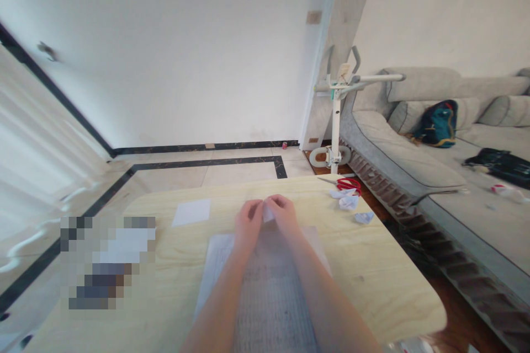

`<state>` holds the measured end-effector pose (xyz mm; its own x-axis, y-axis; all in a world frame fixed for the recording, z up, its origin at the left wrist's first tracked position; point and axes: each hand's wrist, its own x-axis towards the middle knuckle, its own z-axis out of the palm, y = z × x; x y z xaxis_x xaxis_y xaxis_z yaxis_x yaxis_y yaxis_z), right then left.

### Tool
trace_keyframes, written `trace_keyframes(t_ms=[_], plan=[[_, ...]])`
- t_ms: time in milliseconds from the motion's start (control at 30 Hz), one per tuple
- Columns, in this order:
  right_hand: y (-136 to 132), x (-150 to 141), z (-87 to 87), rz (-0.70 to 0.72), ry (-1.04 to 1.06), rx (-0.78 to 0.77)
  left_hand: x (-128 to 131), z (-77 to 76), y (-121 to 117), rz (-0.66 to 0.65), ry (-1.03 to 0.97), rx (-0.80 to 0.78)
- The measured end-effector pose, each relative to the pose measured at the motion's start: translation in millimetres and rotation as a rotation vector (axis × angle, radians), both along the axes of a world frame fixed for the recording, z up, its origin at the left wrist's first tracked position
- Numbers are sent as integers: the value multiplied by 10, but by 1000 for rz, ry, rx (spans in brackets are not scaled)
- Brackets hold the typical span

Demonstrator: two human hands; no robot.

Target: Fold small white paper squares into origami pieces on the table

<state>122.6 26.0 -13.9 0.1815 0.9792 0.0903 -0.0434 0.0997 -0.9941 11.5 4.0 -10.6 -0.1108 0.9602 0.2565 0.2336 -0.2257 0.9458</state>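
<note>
Both my hands meet near the far side of the wooden table, above an open book or printed sheets (271,298). Between my left hand (249,222) and my right hand (283,213) is a small piece of white paper (269,213). The fingertips of each hand are closed in a pinch at its upper edge. Part of the paper is covered by the fingers. A flat white sheet of paper (191,213) lies to the left of my hands. On the right are crumpled or folded paper pieces (348,202) and another folded paper piece (364,218).
Red-handled scissors (349,185) lie at the table's (389,287) far right edge. A blurred-out patch (111,265) covers the left side. Beyond the table stand white exercise equipment (336,127) and a grey sofa (488,220) with a backpack (439,124).
</note>
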Motion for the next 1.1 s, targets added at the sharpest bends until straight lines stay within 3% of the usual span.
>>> trace_keyframes(t_ms=[200,600,1100], plan=[[-7,-5,5,20,-13,31,3,-14,9,25,-9,0],[-42,-5,42,71,37,59,-46,-13,70,-11,-232,-175],[-34,-10,-2,83,42,36,-80,-58,98,8,-273,-149]])
